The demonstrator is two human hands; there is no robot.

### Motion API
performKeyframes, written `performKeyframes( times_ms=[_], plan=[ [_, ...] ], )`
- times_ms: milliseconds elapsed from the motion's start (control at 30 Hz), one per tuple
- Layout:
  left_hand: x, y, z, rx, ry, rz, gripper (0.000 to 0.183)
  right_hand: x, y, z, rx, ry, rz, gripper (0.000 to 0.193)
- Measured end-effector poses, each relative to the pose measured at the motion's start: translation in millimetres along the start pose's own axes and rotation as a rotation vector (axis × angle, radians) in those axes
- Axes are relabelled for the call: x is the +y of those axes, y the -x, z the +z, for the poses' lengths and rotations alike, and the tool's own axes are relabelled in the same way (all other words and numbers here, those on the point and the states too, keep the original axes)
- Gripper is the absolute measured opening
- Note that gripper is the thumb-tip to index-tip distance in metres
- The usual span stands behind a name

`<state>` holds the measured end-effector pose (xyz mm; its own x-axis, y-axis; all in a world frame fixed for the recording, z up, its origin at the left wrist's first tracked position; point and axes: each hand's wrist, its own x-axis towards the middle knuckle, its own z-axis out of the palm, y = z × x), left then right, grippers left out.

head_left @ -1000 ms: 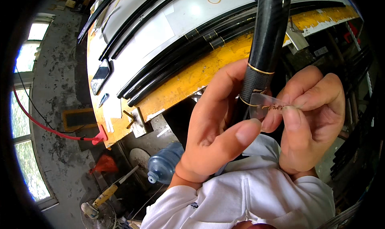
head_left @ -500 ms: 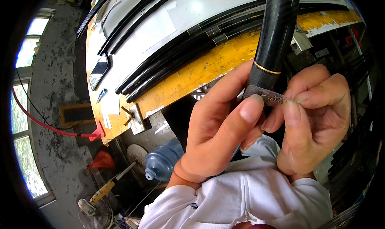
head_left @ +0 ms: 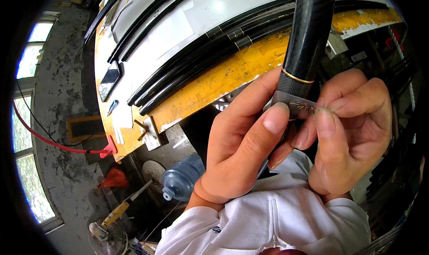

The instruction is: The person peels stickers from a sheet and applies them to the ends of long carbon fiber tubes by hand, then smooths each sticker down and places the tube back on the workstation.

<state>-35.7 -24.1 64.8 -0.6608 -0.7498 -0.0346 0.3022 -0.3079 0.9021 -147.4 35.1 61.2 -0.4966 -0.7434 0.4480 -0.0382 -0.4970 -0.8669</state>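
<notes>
A glossy black tube [head_left: 309, 36] with a woven pattern and a thin gold ring stands nearly upright in front of me, leaning a little to the right. My left hand [head_left: 237, 150] is closed round its lower part, and the thumb lies by a small clear film [head_left: 291, 101] with gold lettering. The film spans the tube just below the gold ring. Thumb and fingertips of my right hand [head_left: 351, 130] pinch the film's right end. Whether the film is stuck to the tube or only rests against it, I cannot tell.
Several black tubes [head_left: 178, 78] lie along the yellow-edged table [head_left: 263, 56]. Near its left end are a phone [head_left: 110, 81] and a metal clamp [head_left: 151, 133]. Below stand a blue water jug [head_left: 183, 178] and a fan [head_left: 107, 237]; a red hose [head_left: 49, 141] runs at the left.
My left thumb has slid slightly left and down along the film. The film now looks more see-through, with its lettering at a different angle. My right hand keeps its pinch.
</notes>
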Motion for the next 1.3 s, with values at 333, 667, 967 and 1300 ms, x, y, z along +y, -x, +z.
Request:
performKeyframes(
  times_ms=[333, 667, 967, 1300],
  plan=[
    [-1.7, -1.0, -10.4, -0.163, 0.136, 0.036, 0.046, -0.3, -0.5, -0.7, 0.002, -0.002, 0.005, 0.014],
    [-5.0, -3.6, 0.2, 0.023, 0.011, -0.010, 0.067, 1.9, 1.8, -0.9, 0.050, -0.012, 0.081, 0.011],
    [-14.7, -2.6, -10.7, -0.143, 0.383, -0.055, 0.064, 1.2, 3.8, -0.3, 0.062, -0.095, 0.116, 0.010],
    [-19.3, -3.1, -9.0, -0.173, 0.502, -0.094, 0.060, 9.4, 9.6, 6.2, 0.156, -0.091, 0.020, 0.009]
  ],
)
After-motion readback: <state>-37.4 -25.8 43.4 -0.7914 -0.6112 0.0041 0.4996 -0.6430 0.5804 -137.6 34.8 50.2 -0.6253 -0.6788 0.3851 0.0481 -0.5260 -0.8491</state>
